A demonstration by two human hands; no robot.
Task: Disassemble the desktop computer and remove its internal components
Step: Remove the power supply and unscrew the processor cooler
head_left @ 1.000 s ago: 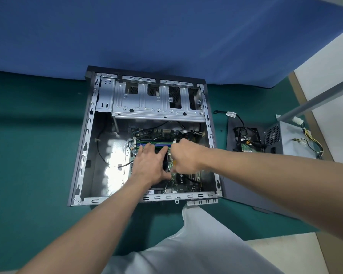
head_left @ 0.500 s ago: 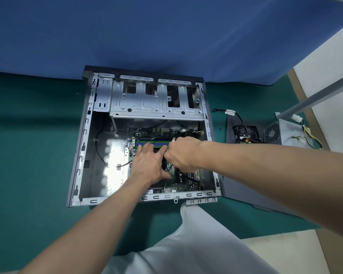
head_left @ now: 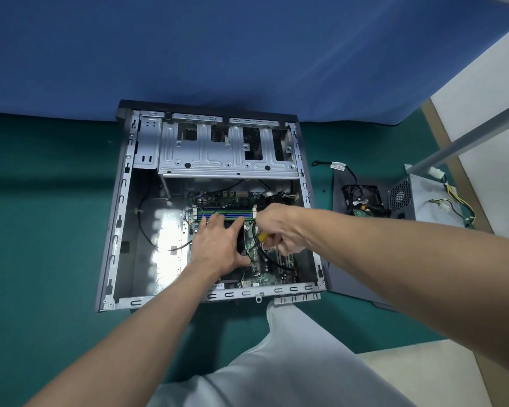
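Two bare hands work inside the open computer case (head_left: 118, 221), which lies on its side on a green surface (head_left: 41, 230) with its open face up, in front of a blue cloth (head_left: 218, 48). The left hand (head_left: 218, 245) lies flat, with straight, spread fingers, on a dark block at the middle of the motherboard (head_left: 265, 274); its fingertips reach the blue and green memory slots (head_left: 227, 214) and its thumb points toward the board's near edge. The right hand (head_left: 279, 227), just beside it, is curled around a small yellow part (head_left: 262, 237). A black cable (head_left: 266, 257) loops from under that hand across the board; whether it joins the yellow part cannot be told. The motherboard sits in the right half of the case floor, and bare shiny metal shows in the left half, crossed by a thin black wire (head_left: 147, 239). A silver drive cage (head_left: 227, 154) spans the far end of the case. To the right, well apart from the hands, a grey side panel (head_left: 350, 274) lies flat and carries a black bundle of wires and parts (head_left: 363, 201), with a grey power supply (head_left: 423, 201) and its coloured leads next to it. A leg in white cloth (head_left: 291, 362) fills the near edge of the view.
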